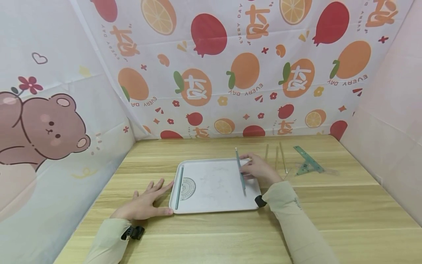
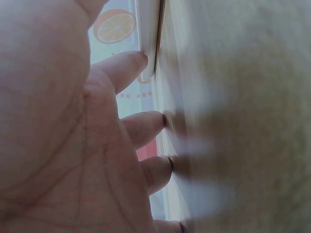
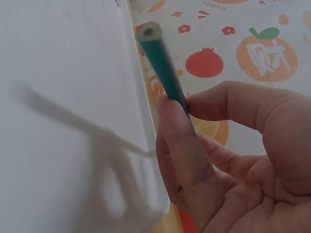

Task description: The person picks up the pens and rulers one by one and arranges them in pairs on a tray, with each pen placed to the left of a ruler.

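Both sleeves on the person I'm linked to are pale greyish-green, the left sleeve point(image 1: 108, 238) and the right sleeve point(image 1: 296, 220) each creased and ending at the wrist. I can make out a chunky black strap point(image 1: 133, 233) at the left cuff, a smaller rounded black piece point(image 1: 260, 201) at the right, and faint dark marks point(image 1: 298, 204) near that cuff.

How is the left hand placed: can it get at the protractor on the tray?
Likely yes: the left hand holds nothing and touches the tray near the protractor. A pencil lies flat between them, but looks low enough to reach over, and most of the protractor shows uncovered.
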A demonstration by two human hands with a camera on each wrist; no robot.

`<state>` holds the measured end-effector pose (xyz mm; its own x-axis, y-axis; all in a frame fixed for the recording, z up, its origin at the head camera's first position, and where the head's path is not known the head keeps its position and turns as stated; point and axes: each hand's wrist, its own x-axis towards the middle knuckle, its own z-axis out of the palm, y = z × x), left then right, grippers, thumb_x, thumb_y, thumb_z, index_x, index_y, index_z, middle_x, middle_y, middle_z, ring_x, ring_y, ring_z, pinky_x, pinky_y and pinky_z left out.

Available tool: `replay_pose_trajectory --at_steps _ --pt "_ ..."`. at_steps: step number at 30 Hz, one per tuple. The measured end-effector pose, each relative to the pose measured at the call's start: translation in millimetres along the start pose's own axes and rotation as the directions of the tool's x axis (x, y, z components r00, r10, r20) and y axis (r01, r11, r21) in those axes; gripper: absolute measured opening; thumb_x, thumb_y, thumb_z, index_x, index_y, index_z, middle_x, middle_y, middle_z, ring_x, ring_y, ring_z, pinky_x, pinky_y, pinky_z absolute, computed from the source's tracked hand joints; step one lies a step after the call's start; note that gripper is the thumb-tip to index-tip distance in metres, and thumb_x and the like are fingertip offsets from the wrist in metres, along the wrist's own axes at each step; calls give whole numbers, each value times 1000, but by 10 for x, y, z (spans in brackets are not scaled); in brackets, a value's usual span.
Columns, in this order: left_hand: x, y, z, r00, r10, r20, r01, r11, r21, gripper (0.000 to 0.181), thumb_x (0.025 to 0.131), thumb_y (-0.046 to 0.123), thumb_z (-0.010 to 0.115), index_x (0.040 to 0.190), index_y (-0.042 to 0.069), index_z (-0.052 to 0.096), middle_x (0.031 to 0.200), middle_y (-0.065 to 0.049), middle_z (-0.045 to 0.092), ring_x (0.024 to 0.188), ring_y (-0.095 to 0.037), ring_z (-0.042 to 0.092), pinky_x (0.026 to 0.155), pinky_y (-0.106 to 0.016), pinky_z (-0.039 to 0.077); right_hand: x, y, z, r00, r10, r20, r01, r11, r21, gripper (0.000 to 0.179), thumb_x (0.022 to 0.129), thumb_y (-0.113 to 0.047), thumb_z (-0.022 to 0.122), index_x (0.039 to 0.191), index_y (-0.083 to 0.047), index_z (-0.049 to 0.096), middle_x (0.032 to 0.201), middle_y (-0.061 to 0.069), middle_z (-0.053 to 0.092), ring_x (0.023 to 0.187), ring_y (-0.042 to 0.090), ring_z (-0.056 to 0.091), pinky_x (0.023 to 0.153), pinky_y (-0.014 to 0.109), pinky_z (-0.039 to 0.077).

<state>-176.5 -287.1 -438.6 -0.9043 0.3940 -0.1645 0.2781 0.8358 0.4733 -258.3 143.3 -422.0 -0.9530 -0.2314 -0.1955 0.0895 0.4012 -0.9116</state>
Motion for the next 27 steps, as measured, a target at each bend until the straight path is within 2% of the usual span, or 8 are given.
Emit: replay_pose_trajectory --at_steps 7,19,27 --pt "-7 6 0 1000 -7 0 7 1000 4 103 88 66 79 171 31 29 178 -28 12 160 -65 2 105 -98 -1 -4 -52 80 1000 5 12 -6 999 50 56 100 -2 71 152 -4 50 112 18 72 86 16 74 80 31 66" --pt "-19 24 -7 1000 -3 3 3 1000 -15 103 88 64 80 171 29 30 178 -29 12 160 -66 1 105 -98 -1 80 -68 185 999 17 50 -21 996 90 54 99 -3 71 149 -5 52 106 13 73 87 15 72 78 27 65" --pt "-28 38 -7 1000 -2 4 2 1000 -10 102 88 63 81 171 29 31 178 -29 12 159 -66 1 105 -98 1 96 -80 292 998 23 57 -30 993 111 53 99 -3 72 149 -8 54 108 14 74 83 14 72 77 26 65"
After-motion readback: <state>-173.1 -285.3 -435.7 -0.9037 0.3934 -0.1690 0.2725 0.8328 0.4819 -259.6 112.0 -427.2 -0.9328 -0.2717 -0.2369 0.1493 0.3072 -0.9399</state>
